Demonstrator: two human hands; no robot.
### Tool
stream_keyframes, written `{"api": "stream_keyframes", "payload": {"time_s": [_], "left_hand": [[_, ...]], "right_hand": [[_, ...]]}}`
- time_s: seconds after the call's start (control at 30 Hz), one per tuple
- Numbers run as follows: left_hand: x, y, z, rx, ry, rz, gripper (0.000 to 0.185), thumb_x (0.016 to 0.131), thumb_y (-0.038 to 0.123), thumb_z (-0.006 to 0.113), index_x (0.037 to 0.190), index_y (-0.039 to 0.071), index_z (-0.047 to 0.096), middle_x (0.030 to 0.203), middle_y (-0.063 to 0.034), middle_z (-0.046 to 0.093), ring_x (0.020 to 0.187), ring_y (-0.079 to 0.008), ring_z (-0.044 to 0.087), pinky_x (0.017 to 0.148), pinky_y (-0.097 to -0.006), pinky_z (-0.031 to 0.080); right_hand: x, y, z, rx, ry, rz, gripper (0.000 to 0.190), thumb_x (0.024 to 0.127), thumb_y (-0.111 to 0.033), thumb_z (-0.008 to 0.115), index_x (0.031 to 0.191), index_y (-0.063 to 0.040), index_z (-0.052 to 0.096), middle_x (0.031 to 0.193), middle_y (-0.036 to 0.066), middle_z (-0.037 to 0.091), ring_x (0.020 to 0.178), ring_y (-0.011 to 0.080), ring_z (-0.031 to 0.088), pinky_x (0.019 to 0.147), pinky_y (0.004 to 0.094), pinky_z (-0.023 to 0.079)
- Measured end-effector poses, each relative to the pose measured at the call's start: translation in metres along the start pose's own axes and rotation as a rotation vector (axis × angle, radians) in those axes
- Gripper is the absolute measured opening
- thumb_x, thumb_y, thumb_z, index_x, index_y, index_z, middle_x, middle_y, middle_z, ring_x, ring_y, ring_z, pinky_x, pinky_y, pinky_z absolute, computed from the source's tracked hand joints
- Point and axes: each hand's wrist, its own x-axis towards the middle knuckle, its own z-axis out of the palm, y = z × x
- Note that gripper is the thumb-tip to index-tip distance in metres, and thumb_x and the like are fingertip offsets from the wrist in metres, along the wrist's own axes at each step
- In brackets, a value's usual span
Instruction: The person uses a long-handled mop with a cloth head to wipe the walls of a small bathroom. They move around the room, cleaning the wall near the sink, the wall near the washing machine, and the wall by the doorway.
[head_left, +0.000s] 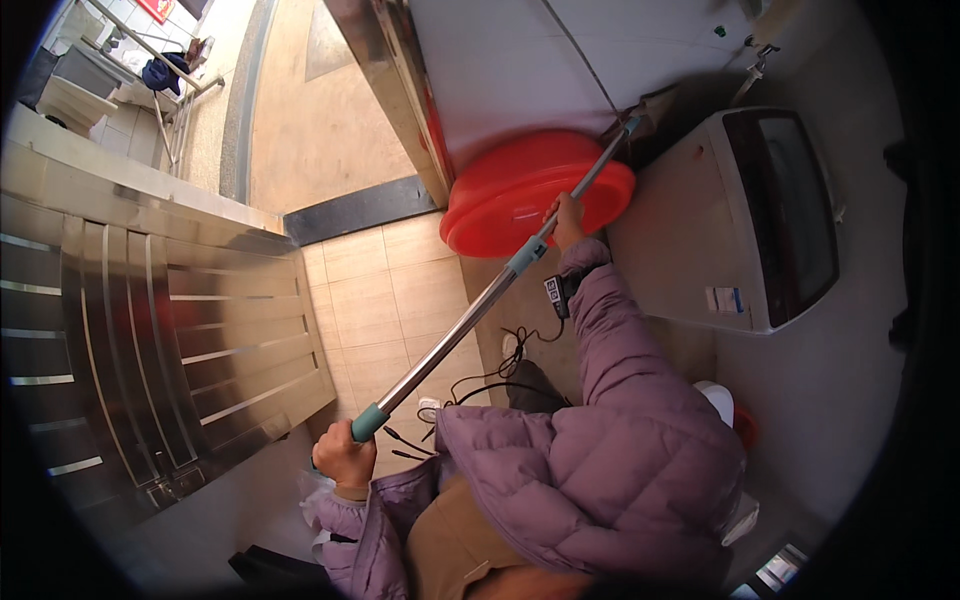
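A telescopic metal pole (457, 330) with teal plastic fittings runs diagonally from lower left to upper right. My left hand (343, 456) is closed around its teal end grip. Farther up, my right hand (568, 219) grips the thinner metal section, just beyond the teal locking collar (527, 256). The far end reaches the gap between the white wall and a top-loading washing machine (682, 225), where whatever head it carries is dark and hard to make out. Behind the pole, a large red plastic basin (517, 217) leans against the wall.
On the left stands a shiny metal door (187, 322), beside a doorway with a dark threshold (360, 210). Black cables (487, 375) hang in front of my body from a device on my right wrist. A tap (761, 60) juts from the wall above the washing machine.
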Motion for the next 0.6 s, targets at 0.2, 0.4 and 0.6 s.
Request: {"api": "stream_keyframes", "payload": {"time_s": [0.2, 0.4, 0.6], "left_hand": [[-0.061, -0.075, -0.027, 0.013, 0.023, -0.129, 0.013, 0.057, 0.014, 0.064, 0.065, 0.012, 0.055, 0.063, -0.0062, 0.054, 0.060, -0.0295, 0.053, 0.053, -0.0394, 0.040], [-0.146, -0.148, -0.052, 0.083, 0.035, -0.268, 0.016, 0.056, 0.013, 0.067, 0.065, 0.008, 0.054, 0.059, -0.0090, 0.055, 0.054, -0.0300, 0.054, 0.049, -0.0404, 0.042], [-0.230, -0.184, -0.075, 0.039, 0.069, -0.411, 0.017, 0.066, 0.019, 0.065, 0.063, 0.007, 0.053, 0.062, -0.0136, 0.055, 0.059, -0.0351, 0.054, 0.050, -0.0431, 0.039]], "right_hand": [[-0.094, 0.044, 0.052, 0.003, -0.074, 0.136, 0.013, 0.074, -0.010, 0.046, 0.064, -0.008, 0.038, 0.049, 0.005, 0.040, 0.038, 0.0183, 0.044, 0.036, 0.0344, 0.042], [-0.203, 0.070, 0.095, -0.077, -0.274, 0.210, 0.010, 0.076, -0.006, 0.045, 0.067, -0.004, 0.040, 0.052, 0.008, 0.043, 0.041, 0.0204, 0.048, 0.039, 0.0357, 0.047], [-0.287, 0.098, 0.122, -0.311, -0.576, 0.354, 0.006, 0.076, -0.004, 0.046, 0.074, 0.000, 0.043, 0.064, 0.010, 0.051, 0.056, 0.0217, 0.058, 0.051, 0.0403, 0.055]]}}
